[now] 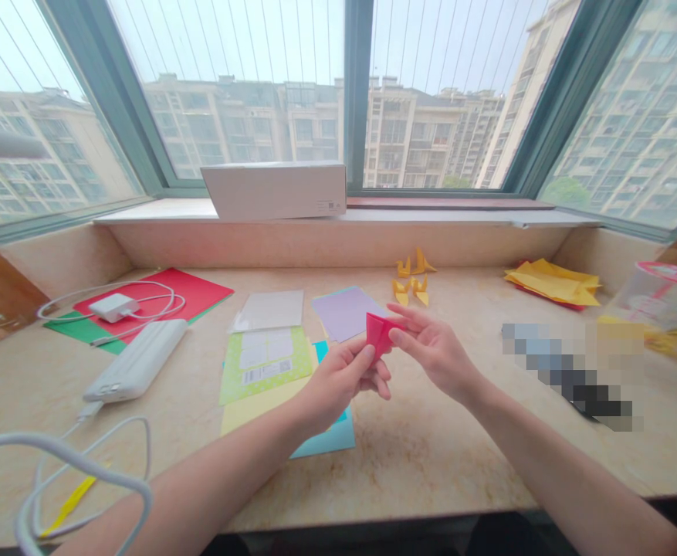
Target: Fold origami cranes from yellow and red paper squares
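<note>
A small folded piece of red-pink paper (377, 333) is held up above the counter between my two hands. My left hand (353, 369) pinches its lower left part between thumb and fingers. On the other side, the thumb and fingers of my right hand (431, 344) close on its right edge. Beneath my left hand lie blue paper (326, 440) and pale yellow paper (265, 405), partly covered by the forearm. Beyond my hands stand several folded yellow paper cranes (412, 289). A lilac sheet (346, 311) lies just behind the left hand.
A green paper packet (265, 363) lies left of centre. Red sheets (199, 289), a charger (113, 307), a white power strip (135, 363) and cables are at left. Yellow papers (552, 282) and a plastic cup (668, 301) stand right. A white box (274, 191) sits on the sill.
</note>
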Motion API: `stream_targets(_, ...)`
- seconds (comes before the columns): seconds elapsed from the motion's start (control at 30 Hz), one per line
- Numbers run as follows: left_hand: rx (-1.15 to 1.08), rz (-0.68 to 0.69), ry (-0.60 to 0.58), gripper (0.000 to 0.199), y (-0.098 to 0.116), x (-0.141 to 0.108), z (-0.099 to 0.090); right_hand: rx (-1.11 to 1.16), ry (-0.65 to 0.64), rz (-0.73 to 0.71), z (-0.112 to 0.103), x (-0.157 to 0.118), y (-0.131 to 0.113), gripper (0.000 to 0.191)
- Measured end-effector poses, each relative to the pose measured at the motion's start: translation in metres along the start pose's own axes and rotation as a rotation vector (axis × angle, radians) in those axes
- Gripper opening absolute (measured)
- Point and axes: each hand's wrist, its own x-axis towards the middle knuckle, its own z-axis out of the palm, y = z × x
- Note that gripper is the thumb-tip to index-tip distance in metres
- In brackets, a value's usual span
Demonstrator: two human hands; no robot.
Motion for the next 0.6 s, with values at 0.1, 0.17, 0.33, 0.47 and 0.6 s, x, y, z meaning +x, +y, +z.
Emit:
stream_targets(0.1, 0.020, -0.020, -0.004, 0.039, -0.0001, -0.0009, 0.0001, -0.058, 0.020, 0.046, -0.0001, -0.0016, 0.0008, 0.046)
stream_targets(0.17, 0.039, -0.039, 0.003, 0.040, -0.0002, -0.0015, 0.0000, -0.101, 0.039, 0.059, -0.0007, -0.0022, 0.0022, 0.042)
stream_targets(0.33, 0.114, -0.049, 0.027, 0.043, -0.0002, -0.0022, 0.0009, -0.169, 0.045, 0.058, -0.0011, -0.0024, 0.0027, 0.037)
stream_targets(0.47, 0.244, 0.000, 0.101, 0.045, -0.0004, -0.0008, 0.0020, -0.232, 0.021, 0.043, 0.0018, -0.0034, -0.0001, 0.038)
stream_targets(0.6, 0.393, 0.015, 0.145, 0.046, -0.0012, 0.0004, 0.0008, -0.276, 0.004, 0.016, 0.0034, -0.0048, -0.0007, 0.041)
